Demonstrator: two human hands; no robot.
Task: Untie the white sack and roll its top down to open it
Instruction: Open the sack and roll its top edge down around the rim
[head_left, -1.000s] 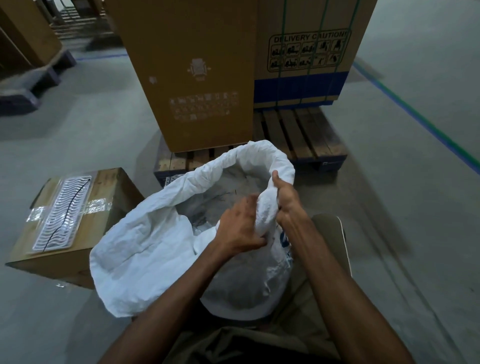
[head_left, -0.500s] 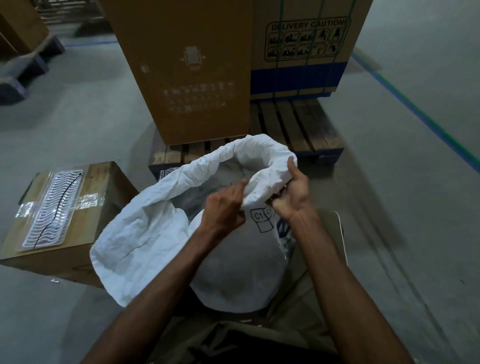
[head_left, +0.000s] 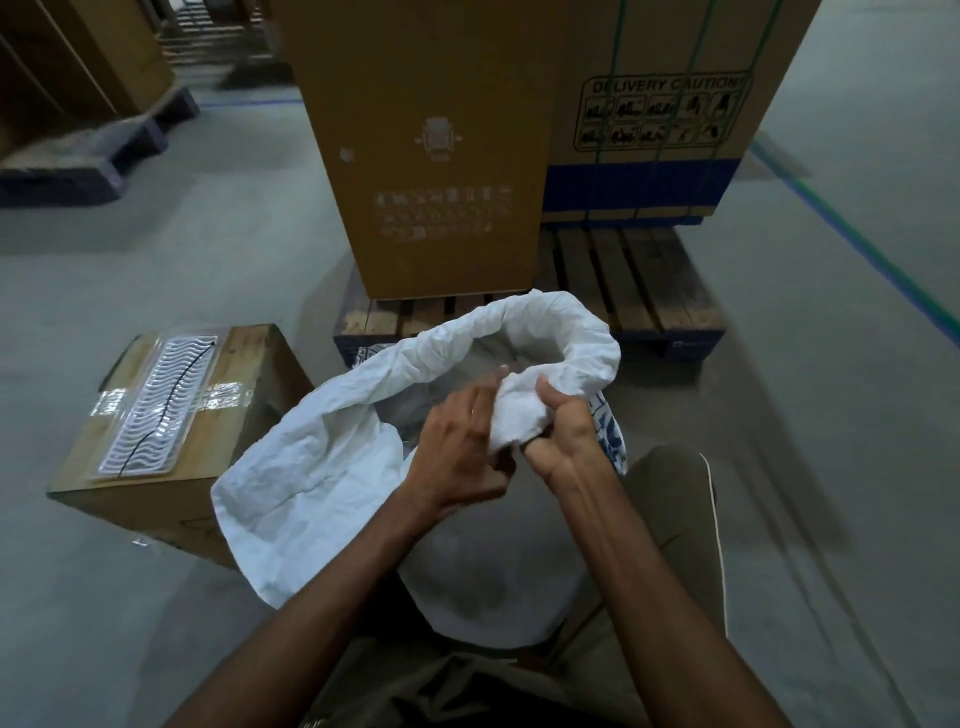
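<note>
the white sack (head_left: 322, 467) stands on the grey floor (head_left: 779, 415) right in front of the person, between their knees, with its mouth open and the rim rolled into a thick crumpled cuff around the far and right side. blue print shows on its right flank. the near part of the rim is bunched into a wad between both hands. the right hand (head_left: 563, 441) is closed around that wad, thumb on top and fingers curled under it. the left hand (head_left: 457, 452) lies against the wad's left side with fingers half spread and blurred, so whether it grips the cloth cannot be told. just left of the sack sits a taped cardboard box (head_left: 171, 415) with a clear wavy tray on top. behind the sack is a wooden pallet (head_left: 649, 291) carrying tall cartons (head_left: 426, 156).
</note>
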